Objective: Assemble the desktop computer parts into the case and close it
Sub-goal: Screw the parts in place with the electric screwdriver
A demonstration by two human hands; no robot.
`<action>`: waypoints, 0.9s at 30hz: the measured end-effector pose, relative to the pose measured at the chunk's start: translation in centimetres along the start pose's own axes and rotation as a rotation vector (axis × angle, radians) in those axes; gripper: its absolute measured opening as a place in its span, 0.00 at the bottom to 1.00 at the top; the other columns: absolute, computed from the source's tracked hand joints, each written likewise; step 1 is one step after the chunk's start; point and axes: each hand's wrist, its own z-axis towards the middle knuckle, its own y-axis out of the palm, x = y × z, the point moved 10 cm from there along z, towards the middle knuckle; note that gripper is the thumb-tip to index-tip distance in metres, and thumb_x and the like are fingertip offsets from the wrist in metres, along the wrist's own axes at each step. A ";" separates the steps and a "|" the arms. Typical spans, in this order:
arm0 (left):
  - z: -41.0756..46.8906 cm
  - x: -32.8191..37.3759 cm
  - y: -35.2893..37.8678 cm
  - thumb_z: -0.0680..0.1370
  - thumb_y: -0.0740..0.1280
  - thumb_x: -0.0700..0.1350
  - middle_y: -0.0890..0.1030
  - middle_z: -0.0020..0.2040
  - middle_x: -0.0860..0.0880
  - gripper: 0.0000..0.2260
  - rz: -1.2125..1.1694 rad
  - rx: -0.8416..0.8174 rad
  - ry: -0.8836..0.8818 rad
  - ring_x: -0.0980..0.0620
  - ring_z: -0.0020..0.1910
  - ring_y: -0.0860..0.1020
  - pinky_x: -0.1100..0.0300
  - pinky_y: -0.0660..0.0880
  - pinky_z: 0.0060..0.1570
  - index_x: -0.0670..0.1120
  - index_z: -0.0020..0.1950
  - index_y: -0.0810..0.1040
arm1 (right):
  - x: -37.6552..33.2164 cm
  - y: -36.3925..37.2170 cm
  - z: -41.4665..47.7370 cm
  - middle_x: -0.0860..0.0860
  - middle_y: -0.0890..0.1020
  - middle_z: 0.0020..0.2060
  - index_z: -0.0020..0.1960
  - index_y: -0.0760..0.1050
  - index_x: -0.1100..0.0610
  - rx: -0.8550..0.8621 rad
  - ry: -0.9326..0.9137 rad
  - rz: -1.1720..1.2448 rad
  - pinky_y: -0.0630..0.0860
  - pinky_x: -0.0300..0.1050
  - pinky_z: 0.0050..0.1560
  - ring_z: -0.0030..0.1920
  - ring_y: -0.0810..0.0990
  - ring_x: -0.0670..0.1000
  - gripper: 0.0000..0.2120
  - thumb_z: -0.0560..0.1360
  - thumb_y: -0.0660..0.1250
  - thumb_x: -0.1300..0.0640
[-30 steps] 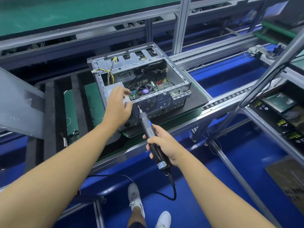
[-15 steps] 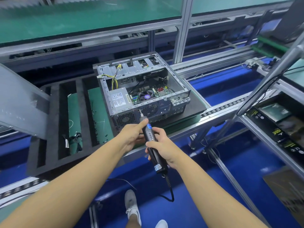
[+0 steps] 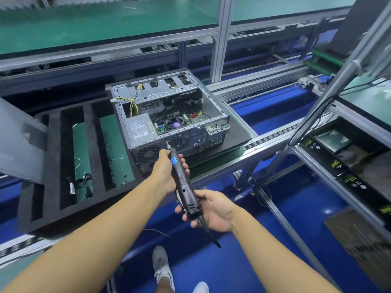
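Blue floor (image 3: 211,261) and grey metal rails (image 3: 264,142) of an assembly line lie around us, with green belts (image 3: 105,24) behind. At the far left we see a grey metal panel (image 3: 19,144), and next to it a black foam tray (image 3: 84,214) with long slots sits on the line. Right of the tray stands the computer case (image 3: 213,108), open on top, on a black mat (image 3: 239,132). Inside it we see a power supply (image 3: 138,129), yellow wires (image 3: 133,102) and a board (image 3: 196,118) with a small fan.

Our left hand (image 3: 165,174) curls its fingers around the upper part of a black electric screwdriver (image 3: 184,185), near its blue label. Its tip meets the rear wall of the case, just beside a round fan grille (image 3: 179,141). Our right hand (image 3: 213,210) grips the lower end of the tool, where the cable (image 3: 209,233) comes out. At the far right lie dark boxes (image 3: 347,166).
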 end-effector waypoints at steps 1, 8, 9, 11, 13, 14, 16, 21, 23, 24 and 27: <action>0.2 -0.2 0.0 0.77 0.60 0.54 0.74 0.32 0.48 0.14 -0.008 0.003 -0.008 0.51 0.26 0.72 0.60 0.73 0.28 0.43 0.44 0.74 | 0.3 -0.2 0.0 0.59 0.84 0.50 0.67 0.72 0.63 0.004 0.009 0.011 0.78 0.45 0.37 0.42 0.82 0.55 0.21 0.85 0.52 0.51; 1.3 -1.0 0.2 0.64 0.75 0.66 0.74 0.31 0.53 0.24 0.016 -0.038 0.016 0.55 0.25 0.71 0.61 0.72 0.25 0.47 0.43 0.75 | 1.2 -0.9 0.2 0.60 0.82 0.49 0.67 0.72 0.60 0.008 -0.004 0.164 0.76 0.41 0.31 0.41 0.82 0.55 0.20 0.80 0.50 0.56; 1.4 -1.0 0.2 0.64 0.75 0.65 0.74 0.31 0.52 0.24 0.009 -0.037 0.019 0.55 0.25 0.71 0.61 0.72 0.25 0.47 0.43 0.75 | 1.2 -0.8 0.3 0.61 0.82 0.49 0.67 0.72 0.60 -0.002 -0.007 0.181 0.76 0.41 0.31 0.40 0.81 0.55 0.20 0.79 0.51 0.57; 1.5 -1.0 0.0 0.68 0.73 0.65 0.74 0.31 0.52 0.22 0.003 -0.030 0.022 0.55 0.24 0.71 0.61 0.72 0.25 0.47 0.43 0.75 | 1.4 -0.8 0.4 0.61 0.80 0.48 0.64 0.74 0.58 -0.017 -0.002 0.211 0.75 0.42 0.31 0.39 0.79 0.55 0.20 0.78 0.51 0.59; 1.5 -1.0 0.0 0.70 0.72 0.64 0.75 0.31 0.52 0.20 0.015 -0.023 0.021 0.55 0.24 0.71 0.61 0.72 0.25 0.47 0.43 0.75 | 1.4 -0.7 0.5 0.61 0.79 0.47 0.62 0.75 0.57 -0.016 0.008 0.219 0.73 0.42 0.30 0.38 0.77 0.56 0.19 0.77 0.51 0.59; 1.5 -1.0 -0.1 0.71 0.72 0.63 0.75 0.31 0.52 0.20 0.023 -0.017 0.020 0.54 0.25 0.71 0.61 0.72 0.25 0.47 0.43 0.75 | 1.5 -0.7 0.6 0.60 0.79 0.46 0.61 0.75 0.57 -0.014 0.014 0.217 0.72 0.42 0.29 0.38 0.77 0.55 0.18 0.77 0.51 0.59; 1.4 -1.0 -0.1 0.72 0.72 0.63 0.75 0.32 0.52 0.19 0.037 -0.009 0.018 0.54 0.25 0.71 0.61 0.72 0.26 0.47 0.43 0.75 | 1.5 -0.6 0.7 0.60 0.78 0.45 0.60 0.74 0.56 -0.009 0.015 0.205 0.69 0.41 0.27 0.37 0.76 0.55 0.18 0.75 0.53 0.59; 1.2 -0.9 -0.1 0.74 0.71 0.61 0.75 0.32 0.51 0.18 0.051 -0.001 0.020 0.54 0.25 0.71 0.61 0.72 0.27 0.47 0.43 0.75 | 1.3 -0.4 1.1 0.59 0.77 0.43 0.59 0.70 0.56 0.014 0.013 0.124 0.67 0.40 0.24 0.35 0.75 0.55 0.17 0.73 0.52 0.60; 1.1 -0.8 -0.2 0.74 0.71 0.61 0.75 0.32 0.51 0.18 0.055 0.000 0.018 0.54 0.26 0.71 0.61 0.72 0.27 0.46 0.44 0.76 | 1.2 -0.2 1.1 0.59 0.77 0.43 0.61 0.69 0.57 0.013 0.008 0.107 0.67 0.41 0.24 0.35 0.75 0.55 0.18 0.72 0.52 0.60; 1.0 -0.8 -0.2 0.74 0.71 0.61 0.75 0.32 0.51 0.18 0.055 0.001 0.015 0.54 0.26 0.71 0.61 0.72 0.27 0.46 0.44 0.76 | 1.2 -0.1 1.0 0.59 0.78 0.44 0.61 0.69 0.57 0.005 0.001 0.113 0.68 0.41 0.25 0.36 0.75 0.55 0.18 0.72 0.53 0.60; 0.9 -0.8 -0.2 0.75 0.70 0.62 0.75 0.33 0.51 0.19 0.051 0.001 0.004 0.54 0.26 0.71 0.61 0.72 0.27 0.46 0.44 0.75 | 1.2 0.1 0.6 0.60 0.78 0.48 0.66 0.71 0.60 -0.039 -0.039 0.182 0.72 0.42 0.30 0.39 0.77 0.55 0.21 0.75 0.53 0.60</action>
